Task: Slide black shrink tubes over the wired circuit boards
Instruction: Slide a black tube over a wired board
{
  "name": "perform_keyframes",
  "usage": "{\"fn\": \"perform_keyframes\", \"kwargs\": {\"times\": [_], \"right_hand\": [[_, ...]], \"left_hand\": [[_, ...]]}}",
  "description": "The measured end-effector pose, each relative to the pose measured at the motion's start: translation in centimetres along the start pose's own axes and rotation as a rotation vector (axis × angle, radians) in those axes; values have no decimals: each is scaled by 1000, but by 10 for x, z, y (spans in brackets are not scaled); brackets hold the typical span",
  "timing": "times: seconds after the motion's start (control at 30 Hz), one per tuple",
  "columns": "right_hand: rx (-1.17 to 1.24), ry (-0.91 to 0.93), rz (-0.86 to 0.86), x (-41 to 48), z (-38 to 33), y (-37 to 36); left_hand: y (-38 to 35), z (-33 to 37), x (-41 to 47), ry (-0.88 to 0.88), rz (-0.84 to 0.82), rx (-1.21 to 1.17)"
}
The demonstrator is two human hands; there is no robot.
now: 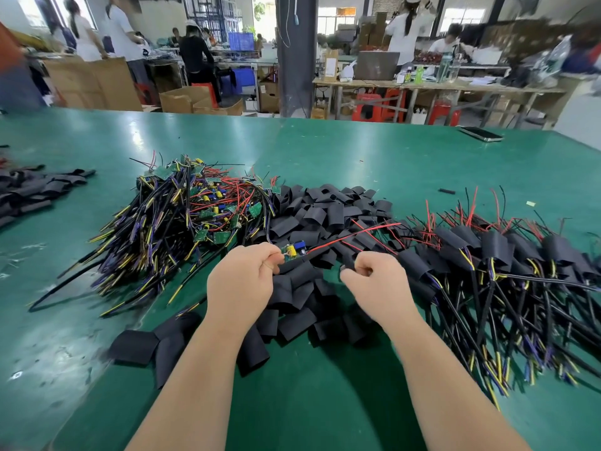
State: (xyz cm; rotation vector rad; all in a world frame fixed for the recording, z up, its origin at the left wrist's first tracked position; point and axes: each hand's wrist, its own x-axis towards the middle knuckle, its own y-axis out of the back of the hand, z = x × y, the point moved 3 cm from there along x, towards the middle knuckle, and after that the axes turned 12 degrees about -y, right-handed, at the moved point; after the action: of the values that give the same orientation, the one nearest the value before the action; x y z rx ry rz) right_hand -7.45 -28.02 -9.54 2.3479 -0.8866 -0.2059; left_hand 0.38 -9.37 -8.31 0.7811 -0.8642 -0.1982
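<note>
Head view: the left hand [240, 281] is pinching a wired circuit board [294, 250] at 12 o'clock of its knuckles, the red lead trailing toward 2 o'clock. The right hand [379, 284], held apart at 3 o'clock, is curling its fingers above the loose black shrink tubes [325, 209] (whether it grips one cannot be told). Bare boards [208, 196] are lying at 10 o'clock and sleeved boards [494, 249] at 3 o'clock on the green table [390, 164].

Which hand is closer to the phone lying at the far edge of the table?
Right. The right hand sits over the loose black tubes, with the phone far beyond it to the right; the left hand, pinching a circuit board, is farther to the left.
</note>
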Motion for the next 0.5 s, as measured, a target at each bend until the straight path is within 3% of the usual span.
{"fn": "perform_keyframes", "kwargs": {"times": [0.17,0.3,0.5], "right_hand": [[815,-304,-191,7,8,16],[1332,-284,-175,14,11,31],[1744,-361,-153,15,12,41]], "left_hand": [[2,-1,0,-34,27,-32],[3,0,1,-64,44,-79],[5,2,1,-93,66,-122]]}}
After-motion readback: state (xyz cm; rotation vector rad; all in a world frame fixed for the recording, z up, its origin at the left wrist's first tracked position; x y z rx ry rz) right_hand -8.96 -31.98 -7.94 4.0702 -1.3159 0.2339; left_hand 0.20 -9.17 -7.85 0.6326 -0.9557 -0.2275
